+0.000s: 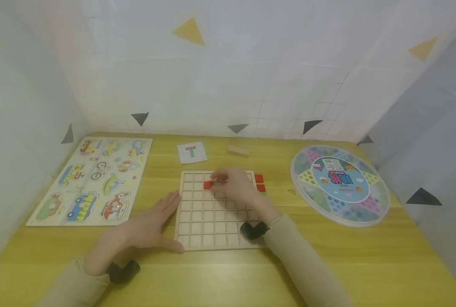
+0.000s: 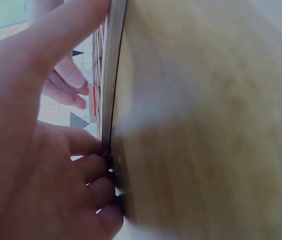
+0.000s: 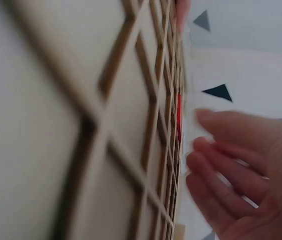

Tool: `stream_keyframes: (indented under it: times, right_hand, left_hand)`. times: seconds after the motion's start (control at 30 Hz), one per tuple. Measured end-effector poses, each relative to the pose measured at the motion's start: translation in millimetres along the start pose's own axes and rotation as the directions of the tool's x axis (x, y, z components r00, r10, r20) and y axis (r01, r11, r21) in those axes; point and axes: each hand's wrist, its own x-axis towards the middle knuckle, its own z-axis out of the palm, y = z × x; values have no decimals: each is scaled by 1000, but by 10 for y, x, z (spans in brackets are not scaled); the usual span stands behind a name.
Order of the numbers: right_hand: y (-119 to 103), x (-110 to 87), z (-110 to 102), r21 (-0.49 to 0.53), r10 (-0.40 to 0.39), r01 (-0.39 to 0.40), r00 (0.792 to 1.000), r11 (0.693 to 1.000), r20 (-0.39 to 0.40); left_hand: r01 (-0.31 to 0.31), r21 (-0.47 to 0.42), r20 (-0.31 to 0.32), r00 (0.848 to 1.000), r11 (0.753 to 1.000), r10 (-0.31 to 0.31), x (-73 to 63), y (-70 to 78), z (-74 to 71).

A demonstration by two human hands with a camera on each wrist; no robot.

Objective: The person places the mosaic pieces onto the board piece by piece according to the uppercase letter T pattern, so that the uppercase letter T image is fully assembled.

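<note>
A wooden grid board (image 1: 208, 216) lies on the table, with one red square tile (image 1: 207, 185) in a cell of its second row from the back. My right hand (image 1: 237, 187) hovers over the board beside that tile. In the right wrist view, the fingers (image 3: 230, 185) are loosely bent with nothing between them, apart from the red tile (image 3: 179, 117). My left hand (image 1: 149, 226) rests along the board's left side, thumb and fingers spread against it. The left wrist view shows these fingers (image 2: 101, 192) touching the board's edge (image 2: 112, 75).
Red tiles (image 1: 259, 178) and a bit of green sit at the board's right edge, partly hidden. Behind stand a pattern card (image 1: 192, 158) with a red and green T and a wooden block (image 1: 238, 150). A vehicle puzzle (image 1: 70, 187) lies left, a round game box (image 1: 341, 185) right.
</note>
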Motion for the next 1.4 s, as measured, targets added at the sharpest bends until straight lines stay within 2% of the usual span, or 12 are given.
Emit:
stream_keyframes:
  times: [0.1, 0.43, 0.67, 0.83, 1.1, 1.4]
  right_hand:
    - [-11, -11, -49, 30, 41, -41, 999, 999, -6]
    - [-10, -39, -243, 64, 59, -62, 997, 996, 42]
    - [42, -94, -537, 113, -41, 46, 998, 993, -46]
    - [182, -196, -718, 193, 11, 2, 998, 981, -66]
    - [442, -428, -941, 107, 100, -87, 987, 990, -125]
    - [606, -600, -1038, 55, 131, -124, 979, 991, -154]
  left_hand:
    - [-1, -4, 2, 1000, 1000, 1, -5, 3, -11]
    - [-1, 4, 0, 1000, 1000, 1, -23, 7, -37]
    - [-8, 2, -6, 1000, 1000, 8, -25, 14, -21]
    - [-18, -8, -10, 1000, 1000, 18, -20, 14, -7]
    - [-12, -12, -6, 1000, 1000, 12, -13, 7, -5]
    - [-5, -14, -1, 1000, 1000, 5, -6, -1, -2]
